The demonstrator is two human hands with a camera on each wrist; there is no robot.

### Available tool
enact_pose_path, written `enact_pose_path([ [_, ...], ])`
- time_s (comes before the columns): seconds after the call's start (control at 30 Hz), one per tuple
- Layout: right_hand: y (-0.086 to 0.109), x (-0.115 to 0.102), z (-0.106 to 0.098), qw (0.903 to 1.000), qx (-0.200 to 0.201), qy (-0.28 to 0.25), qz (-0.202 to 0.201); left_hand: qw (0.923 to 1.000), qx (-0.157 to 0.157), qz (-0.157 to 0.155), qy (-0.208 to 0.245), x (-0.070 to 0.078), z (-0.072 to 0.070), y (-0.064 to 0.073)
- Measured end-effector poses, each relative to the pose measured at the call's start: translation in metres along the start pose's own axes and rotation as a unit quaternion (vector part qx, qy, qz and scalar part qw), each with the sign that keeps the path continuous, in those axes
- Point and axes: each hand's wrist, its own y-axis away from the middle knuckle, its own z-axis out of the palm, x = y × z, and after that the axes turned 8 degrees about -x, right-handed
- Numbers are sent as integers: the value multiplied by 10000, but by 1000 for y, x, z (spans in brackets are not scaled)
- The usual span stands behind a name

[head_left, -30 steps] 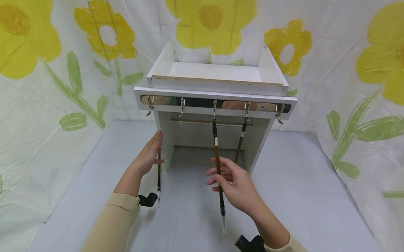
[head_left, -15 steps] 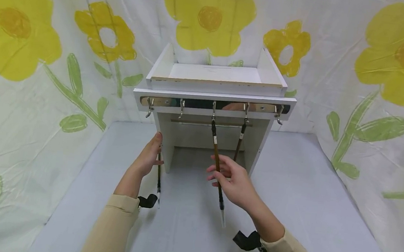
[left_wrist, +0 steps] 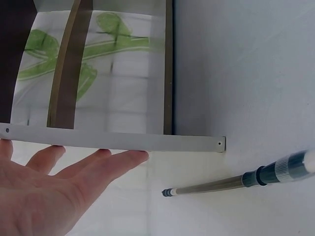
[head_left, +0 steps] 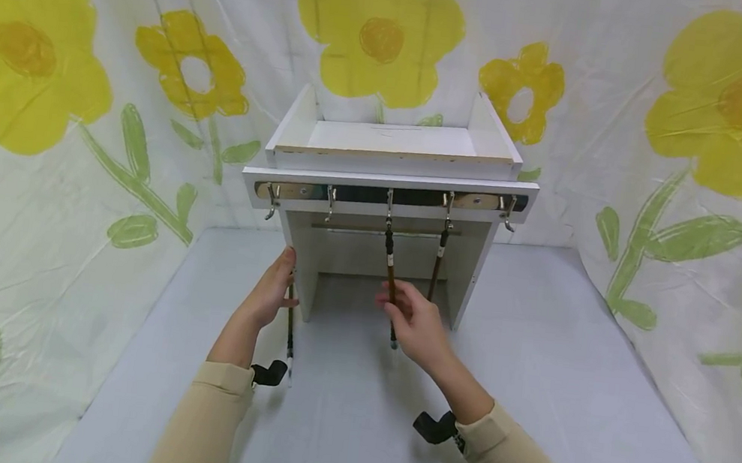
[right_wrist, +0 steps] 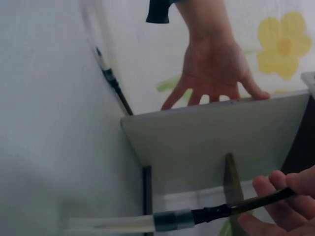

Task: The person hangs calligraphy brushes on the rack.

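A calligraphy brush with a brown handle has its upper end at the middle hook of a white shelf unit. My right hand pinches its handle between thumb and fingers; a clear cap covers the tip in the right wrist view. Behind it, a second calligraphy brush hangs from the hook to the right. My left hand rests with straight fingers against the unit's left side panel. Beside that panel is a third brush, apart from the left hand's fingers in the left wrist view.
A metal hook rail runs across the unit's front, with further hooks at both ends. The unit stands on a pale covered table. White sheets with yellow flowers hang around the back and sides.
My right hand has moved forward and slightly left, and the lower end of its brush has swung toward the shelf unit. The left hand has stayed at the side panel.
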Motion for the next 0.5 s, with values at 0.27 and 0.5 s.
enact_pose_path([
  [0.27, 0, 2, 0, 9996, 153, 213, -113, 10000, -10, 53, -4, 3, 2, 3],
  [0.5, 6, -13, -9, 9970, 441, 305, -552, 10000, 64, 30, 12, -13, -3, -10],
])
